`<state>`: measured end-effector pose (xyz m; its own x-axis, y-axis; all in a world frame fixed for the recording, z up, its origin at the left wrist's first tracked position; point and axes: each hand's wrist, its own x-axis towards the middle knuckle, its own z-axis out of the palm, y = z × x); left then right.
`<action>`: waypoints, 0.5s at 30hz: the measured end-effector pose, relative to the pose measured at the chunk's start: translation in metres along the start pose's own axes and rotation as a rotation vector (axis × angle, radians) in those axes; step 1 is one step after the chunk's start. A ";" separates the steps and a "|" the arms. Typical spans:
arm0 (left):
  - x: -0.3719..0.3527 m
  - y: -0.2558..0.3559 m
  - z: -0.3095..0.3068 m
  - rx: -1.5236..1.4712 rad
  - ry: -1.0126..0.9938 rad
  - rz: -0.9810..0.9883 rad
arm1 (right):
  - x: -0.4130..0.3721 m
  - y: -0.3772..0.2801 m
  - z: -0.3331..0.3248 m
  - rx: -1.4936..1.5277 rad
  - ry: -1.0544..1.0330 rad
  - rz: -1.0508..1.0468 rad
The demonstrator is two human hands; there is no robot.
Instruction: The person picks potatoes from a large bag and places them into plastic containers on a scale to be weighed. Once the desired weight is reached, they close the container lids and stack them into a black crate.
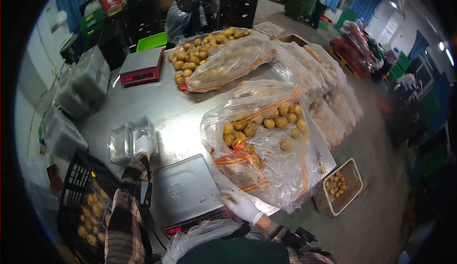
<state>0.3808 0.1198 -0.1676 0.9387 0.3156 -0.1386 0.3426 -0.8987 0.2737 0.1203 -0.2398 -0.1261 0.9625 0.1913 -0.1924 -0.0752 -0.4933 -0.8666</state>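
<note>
My left hand (144,145), in a white glove, reaches into the clear plastic trays (124,141) on the steel table; its fingers are blurred and partly hidden there. My right hand (240,206), also gloved, rests at the right front corner of the near scale (183,190), fingers apart and holding nothing. That scale's plate is bare and its red display is lit. Right of it lies an open clear bag (281,168) with potatoes (250,129) inside and spilling toward its mouth.
Another potato bag (228,64) and a second scale (141,67) are at the table's back. A black crate (71,192) of packed potatoes stands left, a bin (358,180) with potatoes right. Full bags (328,92) line the right edge. A person (193,6) stands beyond the table.
</note>
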 end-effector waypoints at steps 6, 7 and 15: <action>0.025 -0.057 0.022 -0.679 0.050 -0.082 | -0.001 0.075 -0.064 0.237 0.297 0.222; 0.031 -0.069 0.023 -0.849 0.019 -0.140 | 0.005 0.090 -0.068 0.096 0.393 0.194; -0.045 -0.016 -0.052 -0.328 0.828 0.136 | 0.044 0.089 -0.063 -0.562 0.191 -0.086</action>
<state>0.3349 0.1358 -0.1161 0.6555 0.4454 0.6098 0.1013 -0.8521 0.5136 0.1726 -0.3287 -0.1830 0.9927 0.1203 -0.0016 0.1042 -0.8660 -0.4890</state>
